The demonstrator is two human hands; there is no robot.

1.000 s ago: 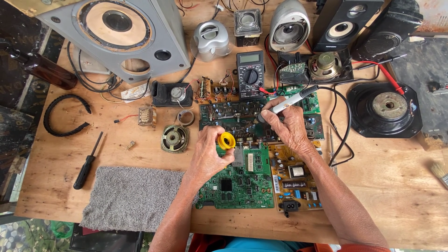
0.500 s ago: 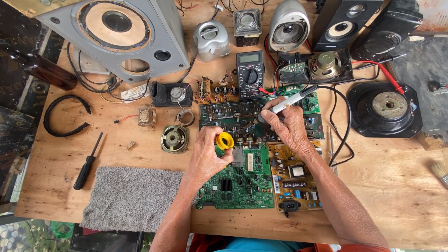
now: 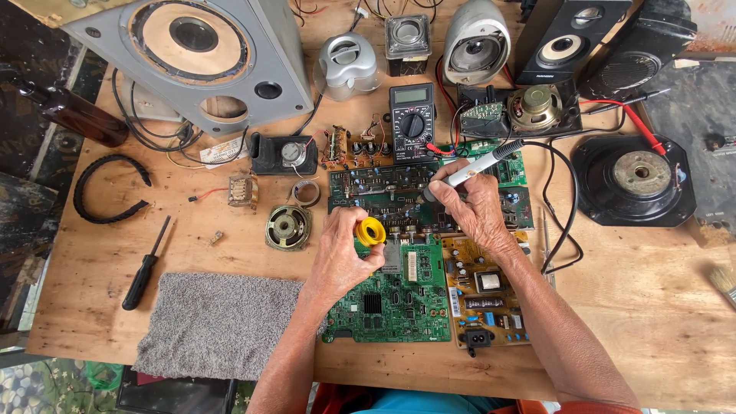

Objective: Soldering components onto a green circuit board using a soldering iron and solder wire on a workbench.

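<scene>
— Soldering iron (image 3: 477, 165) first: what does the head view show of it?

— A slim pale barrel with a dark grip end and a black cord trailing off to the right; the right hand (image 3: 477, 208) has its fingers closed around it like a pen; its tip points down at the dark green circuit board (image 3: 368, 188) in the middle of the wooden table (image 3: 652, 307).

— And the other hand?

— The left hand (image 3: 341, 257) pinches a small yellow spool (image 3: 372, 231) between thumb and fingers, just above a brighter green board (image 3: 399, 299); a tan board (image 3: 487, 295) lies beside that one.

— Anything around them?

— A black multimeter (image 3: 412, 121) behind the boards; a grey cloth (image 3: 218, 326) and a black screwdriver (image 3: 146, 268) to the left.
</scene>
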